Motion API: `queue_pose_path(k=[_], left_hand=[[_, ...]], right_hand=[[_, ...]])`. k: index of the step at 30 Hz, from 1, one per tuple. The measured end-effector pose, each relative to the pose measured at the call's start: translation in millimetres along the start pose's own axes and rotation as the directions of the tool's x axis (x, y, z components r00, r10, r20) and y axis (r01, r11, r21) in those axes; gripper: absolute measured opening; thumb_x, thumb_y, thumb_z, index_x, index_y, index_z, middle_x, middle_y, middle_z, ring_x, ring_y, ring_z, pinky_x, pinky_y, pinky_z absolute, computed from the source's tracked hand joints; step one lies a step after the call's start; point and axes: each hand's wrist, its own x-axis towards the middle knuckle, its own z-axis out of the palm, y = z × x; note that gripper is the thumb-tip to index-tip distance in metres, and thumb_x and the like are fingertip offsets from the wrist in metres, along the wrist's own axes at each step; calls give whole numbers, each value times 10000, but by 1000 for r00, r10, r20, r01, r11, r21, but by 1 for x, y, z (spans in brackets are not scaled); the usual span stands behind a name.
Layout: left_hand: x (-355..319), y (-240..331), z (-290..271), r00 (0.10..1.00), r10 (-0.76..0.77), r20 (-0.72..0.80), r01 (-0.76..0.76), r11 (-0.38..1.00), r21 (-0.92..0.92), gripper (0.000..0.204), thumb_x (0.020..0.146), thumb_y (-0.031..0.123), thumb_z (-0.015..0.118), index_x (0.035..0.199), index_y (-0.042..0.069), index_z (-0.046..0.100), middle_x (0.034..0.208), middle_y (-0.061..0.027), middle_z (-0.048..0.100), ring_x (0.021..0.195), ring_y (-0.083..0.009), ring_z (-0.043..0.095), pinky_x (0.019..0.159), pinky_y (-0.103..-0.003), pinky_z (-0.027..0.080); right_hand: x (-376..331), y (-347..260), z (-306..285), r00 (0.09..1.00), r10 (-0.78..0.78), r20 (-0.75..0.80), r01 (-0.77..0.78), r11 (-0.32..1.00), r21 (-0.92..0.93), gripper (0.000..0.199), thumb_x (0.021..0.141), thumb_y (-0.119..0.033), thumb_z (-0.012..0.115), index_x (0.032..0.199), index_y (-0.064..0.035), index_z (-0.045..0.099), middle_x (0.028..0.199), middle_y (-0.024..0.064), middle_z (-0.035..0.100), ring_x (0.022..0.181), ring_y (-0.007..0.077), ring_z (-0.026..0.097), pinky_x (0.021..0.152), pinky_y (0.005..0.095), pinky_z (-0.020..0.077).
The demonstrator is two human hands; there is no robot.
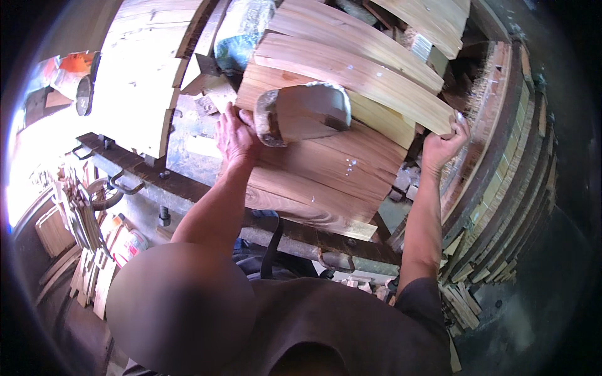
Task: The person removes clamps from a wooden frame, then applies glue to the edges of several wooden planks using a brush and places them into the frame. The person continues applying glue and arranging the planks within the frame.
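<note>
Reaching to the right, my right hand (445, 145) is closed with its thumb and fingers pinching the right end of a long pale wooden board (354, 78). My left hand (237, 139) is at the left ends of the lower boards, its fingers stretched forward and thumb apart. Right beside its thumb sits an open container (311, 111) with a whitish crusted rim and whitish-brown contents. It rests on reddish wooden boards (332, 166) laid side by side, with a few white drops on them. Whether my left fingertips touch the container or a board edge is hard to see.
A dark metal beam (188, 188) with handles and bolts runs along the near side. Stacked curved strips (501, 182) stand at the right. Large pale boards (141, 69) lie in bright light at left. Thin wood offcuts (81, 213) are heaped at lower left.
</note>
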Motion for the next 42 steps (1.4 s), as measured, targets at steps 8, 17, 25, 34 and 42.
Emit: queue_pose_path(k=[8,17,25,34,42], left_hand=[[5,3,2,994,-104,30,102,994,47,525,917,306,556,1366,33,530,1124,-201,654,1087,-391,599,946,-493,456],[6,9,-6,987,-135,90,136,991,3,482,929,286,534,1341,36,539,1192,-240,647,1096,-415,592,957,-519,453],[5,9,-7,992,-105,72,106,994,-12,375,946,271,522,1254,57,547,1109,-223,661,1050,-427,597,925,-535,460],[6,10,-7,993,-103,55,102,994,27,394,945,290,523,1260,55,558,1145,-222,654,1078,-403,596,953,-521,438],[6,7,-6,993,-106,42,104,993,47,438,950,308,514,1307,57,554,1160,-223,653,1087,-406,595,947,-532,435]], right_hand=[[-8,-10,0,999,45,17,-45,998,46,272,906,56,642,1101,-19,468,1262,236,594,1217,377,594,1065,462,487],[-7,6,6,814,490,313,-559,807,191,426,789,173,645,1166,-1,551,1228,152,648,1139,246,635,1032,373,489],[18,46,0,602,583,545,-796,495,350,547,787,210,665,1282,-11,591,1170,72,645,1035,166,644,842,265,565],[-1,55,-3,511,556,656,-849,207,486,425,954,48,618,1361,-61,564,1213,44,668,1076,154,642,955,320,530],[6,59,4,353,682,640,-892,39,450,194,981,-101,672,1174,-92,648,1011,18,685,896,132,639,785,284,519]])
